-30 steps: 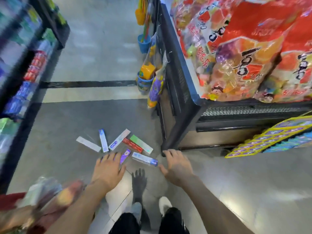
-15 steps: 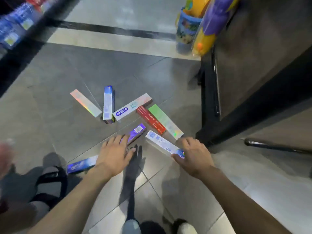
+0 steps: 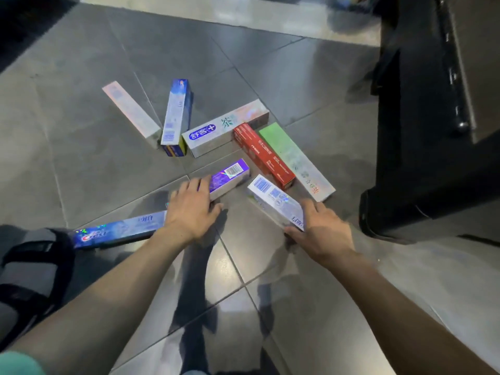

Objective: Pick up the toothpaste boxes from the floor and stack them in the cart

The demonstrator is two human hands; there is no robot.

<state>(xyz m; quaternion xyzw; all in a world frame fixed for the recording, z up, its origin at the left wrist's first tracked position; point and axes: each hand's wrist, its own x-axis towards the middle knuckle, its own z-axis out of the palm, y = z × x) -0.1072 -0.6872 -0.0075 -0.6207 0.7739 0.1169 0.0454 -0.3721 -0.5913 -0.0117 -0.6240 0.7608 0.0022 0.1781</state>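
Note:
Several toothpaste boxes lie scattered on the grey tiled floor. My left hand grips the near end of a purple box, fingers over its top and thumb at its side. My right hand holds the near end of a white box with a barcode, thumb beneath its edge. A blue Crest box lies by my left wrist. Farther off lie a pale box, a blue-white box, a silver box, a red box and a green box. No cart is in view.
A black display stand rises at the right, close to the green box. A foot in a black sandal is at the lower left. A lighter floor strip crosses the top.
The view has dropped much closer to the floor. My left hand has moved onto the purple box, and my right hand has closed round the white box's end.

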